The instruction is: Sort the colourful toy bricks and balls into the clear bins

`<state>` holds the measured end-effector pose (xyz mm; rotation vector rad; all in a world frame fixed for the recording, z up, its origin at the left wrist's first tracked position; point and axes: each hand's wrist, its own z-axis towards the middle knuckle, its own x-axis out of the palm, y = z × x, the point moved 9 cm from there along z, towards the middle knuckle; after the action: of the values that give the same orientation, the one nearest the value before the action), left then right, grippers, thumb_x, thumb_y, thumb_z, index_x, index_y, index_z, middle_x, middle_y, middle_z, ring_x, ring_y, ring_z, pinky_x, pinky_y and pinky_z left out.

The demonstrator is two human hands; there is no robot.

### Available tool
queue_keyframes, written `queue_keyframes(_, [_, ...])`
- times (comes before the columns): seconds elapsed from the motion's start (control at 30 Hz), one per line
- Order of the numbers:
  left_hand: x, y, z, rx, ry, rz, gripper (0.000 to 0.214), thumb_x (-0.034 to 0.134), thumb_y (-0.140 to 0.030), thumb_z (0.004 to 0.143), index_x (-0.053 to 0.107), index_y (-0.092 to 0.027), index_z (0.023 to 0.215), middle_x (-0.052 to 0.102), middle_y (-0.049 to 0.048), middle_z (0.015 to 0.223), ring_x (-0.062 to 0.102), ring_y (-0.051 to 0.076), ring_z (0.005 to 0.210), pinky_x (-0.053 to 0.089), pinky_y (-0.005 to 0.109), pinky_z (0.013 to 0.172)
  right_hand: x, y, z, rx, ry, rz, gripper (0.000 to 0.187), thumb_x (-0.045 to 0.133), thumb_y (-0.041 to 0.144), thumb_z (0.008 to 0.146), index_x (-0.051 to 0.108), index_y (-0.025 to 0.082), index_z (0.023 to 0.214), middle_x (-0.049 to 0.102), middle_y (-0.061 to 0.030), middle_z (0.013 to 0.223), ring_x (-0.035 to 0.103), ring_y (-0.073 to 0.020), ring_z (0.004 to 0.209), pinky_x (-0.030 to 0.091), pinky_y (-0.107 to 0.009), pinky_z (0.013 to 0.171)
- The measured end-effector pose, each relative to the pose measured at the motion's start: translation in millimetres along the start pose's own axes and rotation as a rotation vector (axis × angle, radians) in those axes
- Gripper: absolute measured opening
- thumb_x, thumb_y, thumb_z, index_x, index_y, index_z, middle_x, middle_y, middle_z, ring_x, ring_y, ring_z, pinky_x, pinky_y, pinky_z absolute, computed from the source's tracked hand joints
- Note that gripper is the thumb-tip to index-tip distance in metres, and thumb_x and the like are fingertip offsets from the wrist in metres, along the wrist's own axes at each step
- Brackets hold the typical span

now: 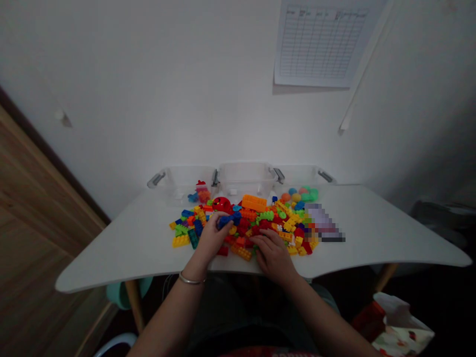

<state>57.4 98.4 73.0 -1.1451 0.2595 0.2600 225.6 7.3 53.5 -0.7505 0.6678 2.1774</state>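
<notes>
A heap of colourful toy building blocks (180, 241) covers the middle of the white table. My left hand (210, 235), with a bangle at the wrist, is closed on a blue toy piece (231, 218) just above the heap; its exact kind is unclear. Over the front of the heap, my right hand (274, 254) lies with fingers stretched across red blocks (262, 229), and nothing shows in its grasp. Near both hands are an orange block (254, 203), a round red piece (221, 204) and an orange-yellow block (241, 252).
Three clear plastic boxes stand along the wall: the left box (174, 173) holds a few toy pieces, the middle box (245, 171) is behind the heap, and the right box (301, 173) holds coloured balls. A blurred-out flat object (324, 224) lies right of the heap.
</notes>
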Motion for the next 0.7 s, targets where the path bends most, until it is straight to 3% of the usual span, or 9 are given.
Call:
queue_keyframes(0.17, [-12.8,26,10,-0.248,-0.071,-0.286,0.031,0.065,-0.043,0.069,0.057,-0.018,0.085,0.059,-0.0024,0.067,0.057,0.014,0.059,0.047,0.027,0.059,1,0,0,-0.004,0.004,0.006,0.036,0.051,0.011,0.083,0.062,0.02,0.116,0.069,-0.0066,0.108,0.052,-0.025,0.114,0.043,-0.048,0.103])
queue_keyframes(0.23, [-24.0,27,19,-0.279,-0.116,-0.354,0.032,0.065,-0.043,0.068,0.056,-0.018,0.087,0.059,-0.0026,0.066,0.057,0.013,0.058,0.048,0.027,0.058,1,0,0,-0.008,0.009,0.001,0.037,0.051,0.011,0.082,0.062,0.02,0.116,0.069,-0.0068,0.108,0.052,-0.0248,0.114,0.043,-0.048,0.102])
queue_keyframes(0.43, [-74.1,-1,44,-0.09,-0.352,-0.31,0.031,0.061,-0.041,0.073,0.051,-0.02,0.093,0.06,-0.0018,0.074,0.059,0.012,0.062,0.049,0.025,0.06,0,0,1,0.004,0.005,-0.013,0.037,0.05,0.011,0.082,0.063,0.021,0.116,0.07,-0.007,0.107,0.053,-0.024,0.115,0.044,-0.047,0.103])
queue_keyframes(0.6, [-113.7,-24,62,0.203,-0.529,-0.045,0.035,0.068,-0.037,0.071,0.053,-0.019,0.097,0.058,-0.0001,0.085,0.059,0.013,0.075,0.049,0.026,0.071,-1,0,1,0.001,-0.004,-0.005,0.037,0.051,0.01,0.082,0.063,0.021,0.115,0.07,-0.0061,0.107,0.053,-0.0245,0.114,0.043,-0.047,0.103])
queue_keyframes(0.7, [-129.5,-26,82,0.271,-0.569,0.183,0.03,0.063,-0.034,0.075,0.056,-0.018,0.099,0.06,0.0028,0.092,0.059,0.015,0.083,0.048,0.03,0.08,-1,0,1,0.009,-0.008,0.005,0.036,0.051,0.01,0.082,0.063,0.021,0.115,0.07,-0.0051,0.108,0.053,-0.0252,0.114,0.043,-0.047,0.104])
